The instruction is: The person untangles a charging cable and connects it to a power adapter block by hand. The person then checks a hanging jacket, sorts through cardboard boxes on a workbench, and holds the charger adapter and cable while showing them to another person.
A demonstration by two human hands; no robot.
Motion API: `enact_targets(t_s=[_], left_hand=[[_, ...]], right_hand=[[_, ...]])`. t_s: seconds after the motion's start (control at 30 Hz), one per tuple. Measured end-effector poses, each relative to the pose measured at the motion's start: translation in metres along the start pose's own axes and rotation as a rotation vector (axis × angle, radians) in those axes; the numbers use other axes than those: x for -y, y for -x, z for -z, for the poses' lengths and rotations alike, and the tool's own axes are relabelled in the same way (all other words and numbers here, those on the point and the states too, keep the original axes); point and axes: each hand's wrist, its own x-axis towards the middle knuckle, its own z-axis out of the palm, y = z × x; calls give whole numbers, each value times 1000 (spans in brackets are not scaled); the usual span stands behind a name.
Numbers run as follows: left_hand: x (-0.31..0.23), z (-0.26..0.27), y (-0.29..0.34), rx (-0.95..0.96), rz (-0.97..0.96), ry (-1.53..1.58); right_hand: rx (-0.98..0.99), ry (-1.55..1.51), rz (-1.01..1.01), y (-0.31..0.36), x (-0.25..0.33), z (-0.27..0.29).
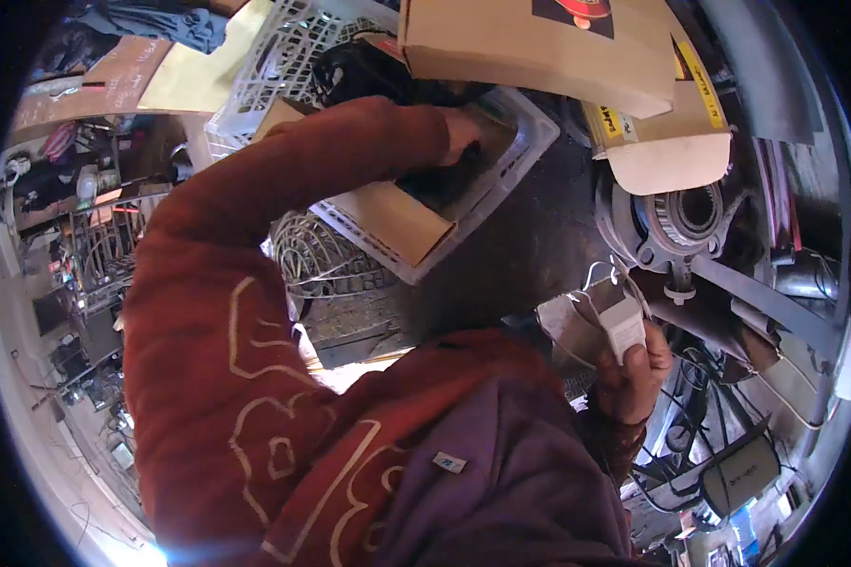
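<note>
My left arm, in a dark red sleeve, stretches across to a pale plastic crate (537, 137). Inside it is my left hand (461, 134), fingers mostly hidden in shadow beside a dark bundle (435, 184) that I cannot make out. A flap of brown cardboard (388, 222) lies along the crate's near side. At the right, my right hand (636, 373) is closed round a small white box (624, 326), thumb against its lower end. Thin white wire (596, 274) loops just above the box, next to a greyish flat piece (567, 331).
Cardboard boxes (539, 47) are stacked behind the crate on the right. Below them sits a round metal gear housing (686, 222). A coil of wire or metal rings (317, 255) lies left of the crate. Dark cables (695, 378) tangle at the right.
</note>
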Motion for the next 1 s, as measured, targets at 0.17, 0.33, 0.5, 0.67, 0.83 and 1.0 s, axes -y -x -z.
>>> enact_targets(t_s=[0.17, 0.33, 0.5, 0.67, 0.83, 1.0], left_hand=[[-11, -20, -65, 94, 284, 73], [11, -53, -105, 327, 558, 330], [-20, -19, -52, -29, 506, 133], [20, -42, -11, -409, 326, 197], [15, 1, 58, -454, 101, 91], [36, 9, 123, -877, 157, 598]], right_hand=[[52, -34, -6, 5, -5, 17], [75, -14, 79, 11, -7, 21], [48, -59, 96, 15, -6, 32], [96, -118, 148, 18, 0, 30], [67, -54, 151, 22, 1, 38], [111, -138, 168, 24, -4, 44]])
